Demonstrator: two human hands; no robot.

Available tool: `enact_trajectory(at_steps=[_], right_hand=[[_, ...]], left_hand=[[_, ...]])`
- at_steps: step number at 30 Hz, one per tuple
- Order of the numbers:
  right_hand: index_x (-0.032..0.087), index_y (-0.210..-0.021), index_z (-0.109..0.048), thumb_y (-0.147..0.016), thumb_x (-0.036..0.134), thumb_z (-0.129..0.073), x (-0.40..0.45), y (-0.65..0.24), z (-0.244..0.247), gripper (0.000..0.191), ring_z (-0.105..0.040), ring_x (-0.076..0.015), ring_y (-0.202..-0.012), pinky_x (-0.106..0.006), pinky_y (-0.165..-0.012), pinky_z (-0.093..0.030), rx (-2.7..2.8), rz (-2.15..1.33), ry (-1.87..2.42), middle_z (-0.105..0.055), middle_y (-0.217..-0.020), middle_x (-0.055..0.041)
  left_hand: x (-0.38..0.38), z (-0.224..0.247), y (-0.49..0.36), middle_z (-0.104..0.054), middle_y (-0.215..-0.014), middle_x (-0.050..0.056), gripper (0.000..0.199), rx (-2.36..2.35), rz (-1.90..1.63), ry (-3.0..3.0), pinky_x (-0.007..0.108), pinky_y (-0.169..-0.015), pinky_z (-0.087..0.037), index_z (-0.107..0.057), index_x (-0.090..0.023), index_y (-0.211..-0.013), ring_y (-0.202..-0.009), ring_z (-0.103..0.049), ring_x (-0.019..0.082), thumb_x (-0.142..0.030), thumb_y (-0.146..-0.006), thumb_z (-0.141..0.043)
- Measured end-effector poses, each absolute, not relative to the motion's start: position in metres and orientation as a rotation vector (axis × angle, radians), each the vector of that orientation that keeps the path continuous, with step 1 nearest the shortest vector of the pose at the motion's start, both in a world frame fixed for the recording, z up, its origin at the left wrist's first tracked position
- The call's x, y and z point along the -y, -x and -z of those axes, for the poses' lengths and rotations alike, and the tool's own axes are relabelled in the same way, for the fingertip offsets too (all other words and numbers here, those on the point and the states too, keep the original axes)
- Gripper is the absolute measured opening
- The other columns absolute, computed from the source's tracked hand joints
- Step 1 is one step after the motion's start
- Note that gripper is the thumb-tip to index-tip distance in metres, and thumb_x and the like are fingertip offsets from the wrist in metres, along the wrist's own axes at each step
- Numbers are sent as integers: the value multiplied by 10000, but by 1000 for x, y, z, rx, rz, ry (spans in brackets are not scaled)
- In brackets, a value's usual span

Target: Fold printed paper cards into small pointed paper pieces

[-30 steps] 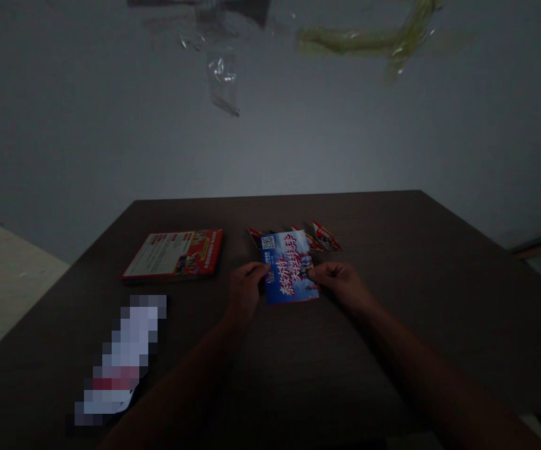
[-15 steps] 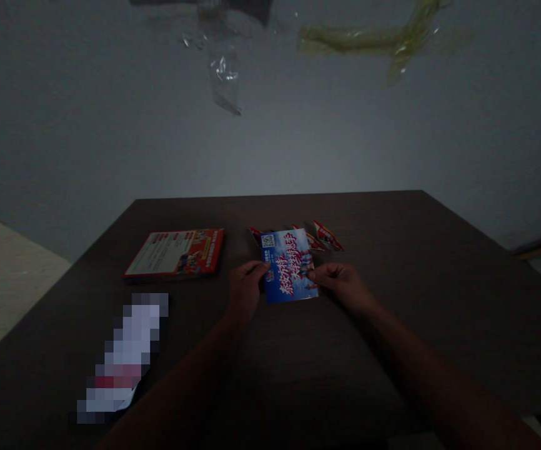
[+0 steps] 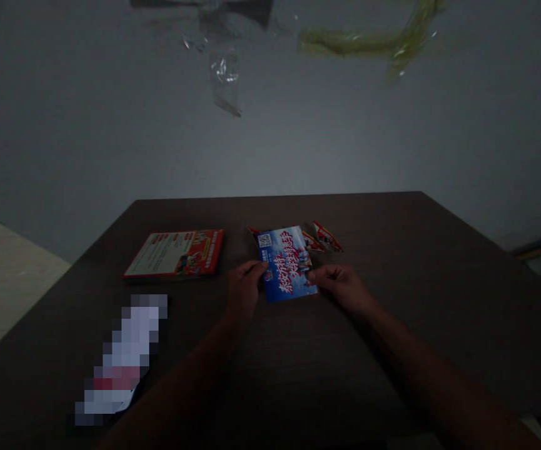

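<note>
A blue printed flyer [image 3: 287, 265] with white and red lettering and a QR code is held up between my two hands over the table. My left hand [image 3: 243, 284] pinches its left edge, thumb on the front. On the opposite edge, my right hand [image 3: 343, 284] grips it between thumb and fingers. Behind the flyer lie small folded red paper pieces [image 3: 327, 237], partly covered by it. To the left rests a stack of red and white flyers [image 3: 177, 253], its top sheet printed with text and figures.
A blurred-out phone-like object [image 3: 125, 356] lies on the dark wooden table [image 3: 439, 275] at the near left, beside my left forearm. A grey wall [image 3: 345, 137] with strips of clear and yellowish tape [image 3: 350, 40] rises behind the table's far edge.
The flyer has tilted slightly counter-clockwise and shifted a little left in my hands. Both hands keep hold of its edges; the stack and the folded pieces stay put.
</note>
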State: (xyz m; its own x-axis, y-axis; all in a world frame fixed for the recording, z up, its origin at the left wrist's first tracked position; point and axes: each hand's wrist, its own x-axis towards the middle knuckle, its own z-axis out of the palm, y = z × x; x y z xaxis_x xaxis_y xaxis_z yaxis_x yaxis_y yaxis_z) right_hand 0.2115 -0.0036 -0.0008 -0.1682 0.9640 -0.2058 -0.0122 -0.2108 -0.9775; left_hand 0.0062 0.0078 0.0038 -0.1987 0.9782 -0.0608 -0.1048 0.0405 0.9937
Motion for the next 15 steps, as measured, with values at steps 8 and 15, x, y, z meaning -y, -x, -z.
enact_trajectory(at_steps=[8,15], right_hand=[[141,-637,-672,-617,459,-747,7,-209,-10,328,-536,-107,-470,-228,-474,-370,1252,-1468,1272,-651,-549,-22],[145,-683,-686,-592,418,-776,5,-209,-7,302,-588,-129,-497,-239,-502,-407,1224,-1472,1330,-682,-581,-31]], left_hand=[[-8,0,-5,-482,-480,-53,198,-1277,-1377,-964,195,-438,-281,-652,-144,-613,-433,-372,61,-339,-636,-677],[-10,3,-5,-494,-501,-45,218,-1265,-1406,-919,187,-456,-306,-650,-134,-631,-456,-400,61,-347,-624,-696]])
